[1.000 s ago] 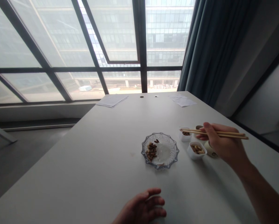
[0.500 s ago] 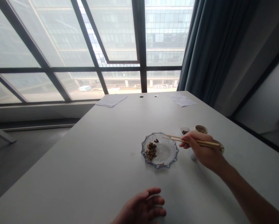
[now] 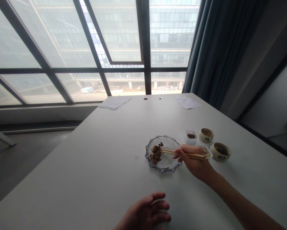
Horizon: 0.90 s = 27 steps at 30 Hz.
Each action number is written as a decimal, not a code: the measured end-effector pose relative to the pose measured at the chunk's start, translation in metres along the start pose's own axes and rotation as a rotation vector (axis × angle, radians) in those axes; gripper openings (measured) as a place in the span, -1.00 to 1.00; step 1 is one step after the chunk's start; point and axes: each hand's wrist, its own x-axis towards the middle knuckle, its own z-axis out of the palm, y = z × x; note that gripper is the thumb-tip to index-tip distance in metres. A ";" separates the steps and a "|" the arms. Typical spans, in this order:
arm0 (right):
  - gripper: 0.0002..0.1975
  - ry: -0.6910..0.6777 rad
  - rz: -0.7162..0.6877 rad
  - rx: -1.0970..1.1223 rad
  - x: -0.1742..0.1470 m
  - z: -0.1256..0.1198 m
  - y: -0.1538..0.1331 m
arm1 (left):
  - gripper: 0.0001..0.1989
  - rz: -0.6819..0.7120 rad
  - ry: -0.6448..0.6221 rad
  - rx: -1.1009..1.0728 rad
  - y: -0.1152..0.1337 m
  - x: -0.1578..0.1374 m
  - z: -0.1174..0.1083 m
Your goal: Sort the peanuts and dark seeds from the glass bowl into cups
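My right hand [image 3: 193, 159] is closed around a pair of wooden chopsticks [image 3: 168, 151]. Their tips reach into a heap of small brown dried pieces [image 3: 155, 157] on the left side of a scalloped glass dish [image 3: 173, 168]. Two dark pieces [image 3: 161, 144] lie slightly apart, above the heap. Whether the tips pinch a piece is too small to tell. Nearer to me, my left hand [image 3: 148, 210] hovers over or rests on the table with its fingers apart, holding nothing.
Right of the dish stand a small clear plastic tub [image 3: 190, 141] with dark bits, a second tub [image 3: 210, 153] partly behind my hand, and two cream ceramic cups [image 3: 208, 139] with dark characters. Paper sheets [image 3: 115, 103] lie on the white table's [image 3: 97, 166] far edge.
My right hand has moved left and down with the chopsticks, from the dish's right rim to the brown heap. The cups and tubs behind it are now more exposed. My left hand stays put.
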 end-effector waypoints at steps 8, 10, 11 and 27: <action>-0.64 0.265 0.136 0.052 0.007 -0.041 -0.014 | -0.67 0.015 -0.010 0.002 -0.001 0.000 0.002; -0.65 0.422 0.157 -0.020 0.008 -0.060 -0.017 | -0.67 0.019 -0.011 -0.003 -0.001 -0.001 0.002; -0.66 0.487 0.157 -0.078 0.009 -0.068 -0.018 | -0.66 0.017 -0.013 -0.004 -0.001 -0.001 0.001; -0.67 0.151 0.079 0.049 0.009 -0.036 -0.003 | -0.68 0.011 -0.011 -0.006 -0.001 0.000 0.001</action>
